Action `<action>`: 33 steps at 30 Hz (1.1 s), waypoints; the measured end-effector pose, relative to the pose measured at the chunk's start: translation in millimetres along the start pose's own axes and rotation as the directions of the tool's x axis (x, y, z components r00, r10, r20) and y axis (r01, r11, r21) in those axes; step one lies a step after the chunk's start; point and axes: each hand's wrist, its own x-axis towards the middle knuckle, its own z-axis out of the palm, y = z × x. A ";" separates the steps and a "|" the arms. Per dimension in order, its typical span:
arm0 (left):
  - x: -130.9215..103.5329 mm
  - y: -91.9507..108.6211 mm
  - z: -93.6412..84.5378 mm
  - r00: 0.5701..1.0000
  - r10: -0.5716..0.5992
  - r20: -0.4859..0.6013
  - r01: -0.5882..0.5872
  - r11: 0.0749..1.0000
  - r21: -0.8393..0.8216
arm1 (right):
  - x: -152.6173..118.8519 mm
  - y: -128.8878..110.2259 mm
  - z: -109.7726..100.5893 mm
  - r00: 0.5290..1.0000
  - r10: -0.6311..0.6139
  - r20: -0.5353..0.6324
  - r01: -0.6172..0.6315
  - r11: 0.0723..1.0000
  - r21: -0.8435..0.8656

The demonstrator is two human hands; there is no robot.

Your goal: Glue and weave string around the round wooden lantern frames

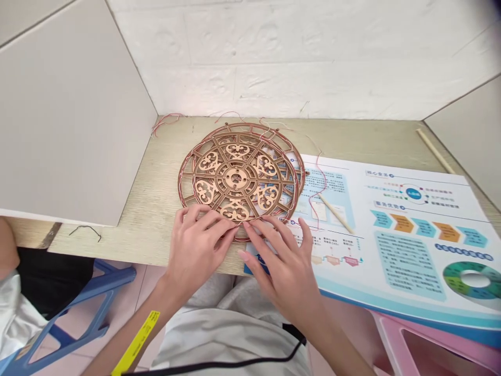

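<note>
A round openwork wooden wheel (237, 177) with heart-shaped scrollwork and spokes lies on the table. Red and white thin wire runs along its rim. Beneath it, shifted toward the back right, shows a second wooden wheel (301, 167). My left hand (195, 237) is closed at the near rim, thumb and forefinger together on it; whether they also pinch the wire is unclear. Beside it, my right hand (287, 256) rests its outstretched fingers on the same rim, thumb apart and lower. Loose red wire (323, 175) trails off to the right.
A printed sheet (360, 235) lies under the wheels' right side, with a thin wooden stick (336, 213) on it. Another stick (434, 150) is farther right. Panels (74, 115) and a white wall (274, 57) bound the table. At left, part of another person sits near a blue stool (90, 297).
</note>
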 end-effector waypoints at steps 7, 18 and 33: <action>0.4 8.0 6.8 0.998 -0.051 -0.044 0.053 0.998 0.025 | 4.3 -0.5 0.6 0.999 -0.046 0.023 0.047 0.996 -0.076; 2.6 10.2 13.7 0.988 -0.139 -0.066 0.138 0.990 -0.019 | 6.0 2.8 1.0 0.999 -0.021 -0.024 0.021 1.000 -0.006; -0.8 11.9 11.2 0.959 -0.283 -0.026 0.276 0.948 -0.160 | 11.0 4.2 -1.1 0.998 -0.039 0.045 0.039 0.999 -0.009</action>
